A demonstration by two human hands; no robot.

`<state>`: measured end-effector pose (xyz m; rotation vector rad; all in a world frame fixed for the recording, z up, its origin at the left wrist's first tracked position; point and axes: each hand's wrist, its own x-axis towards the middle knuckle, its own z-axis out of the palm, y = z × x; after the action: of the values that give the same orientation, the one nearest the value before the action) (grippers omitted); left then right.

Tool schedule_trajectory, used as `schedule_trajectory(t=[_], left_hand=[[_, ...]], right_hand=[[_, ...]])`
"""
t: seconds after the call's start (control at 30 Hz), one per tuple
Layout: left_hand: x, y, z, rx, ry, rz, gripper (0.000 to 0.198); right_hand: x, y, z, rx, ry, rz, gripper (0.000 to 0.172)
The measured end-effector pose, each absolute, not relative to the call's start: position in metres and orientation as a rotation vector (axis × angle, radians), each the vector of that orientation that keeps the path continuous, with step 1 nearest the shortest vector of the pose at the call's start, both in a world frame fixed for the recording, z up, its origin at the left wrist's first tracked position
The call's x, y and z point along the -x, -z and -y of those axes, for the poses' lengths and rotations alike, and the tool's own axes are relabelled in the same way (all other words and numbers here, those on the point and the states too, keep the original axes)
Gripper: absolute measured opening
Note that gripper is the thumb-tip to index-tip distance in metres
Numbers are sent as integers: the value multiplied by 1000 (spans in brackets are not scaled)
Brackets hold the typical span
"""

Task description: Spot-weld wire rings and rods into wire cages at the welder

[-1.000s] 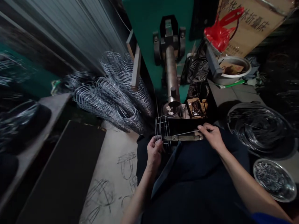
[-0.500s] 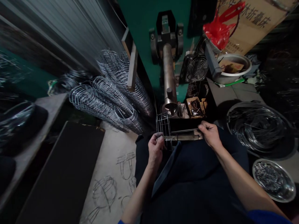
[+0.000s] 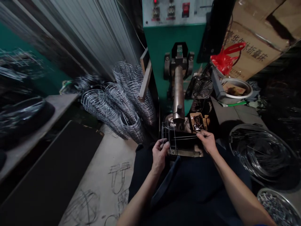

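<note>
In the head view, a small wire cage was held at centre frame, just above the person's dark-clothed lap and directly below the tip of a brown cylindrical arm that projected from a green machine. The left hand was closed on the cage's near left edge, with the fingers curled around its wires. The right hand was pinched, thumb against fingertips, on the right ends of the straight wires that ran sideways out of the cage.

A grey control panel with red buttons was seen at the top of the machine; its labels were too small to be read. On the cardboard box at upper right, printed Chinese characters ending in 折叠床 could be made out, the rest being partly hidden by a red plastic bag. A small fan and a white bowl were placed beneath the bag. Stacked wire guards were piled left of the machine. A round tray of coiled wire was set at right, and a metal dish of small parts at lower right. Loose wire frames were left lying on the floor at lower centre.
</note>
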<state>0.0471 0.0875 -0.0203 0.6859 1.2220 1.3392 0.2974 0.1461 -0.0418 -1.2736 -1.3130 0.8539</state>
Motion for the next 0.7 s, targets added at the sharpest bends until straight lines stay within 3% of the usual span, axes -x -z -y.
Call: schedule_trajectory(t=[0.7], left_hand=[[-56, 19, -118, -655, -1400, -1143, 50]], right_hand=[[-311, 30, -171, 1370, -797, 1376, 61]])
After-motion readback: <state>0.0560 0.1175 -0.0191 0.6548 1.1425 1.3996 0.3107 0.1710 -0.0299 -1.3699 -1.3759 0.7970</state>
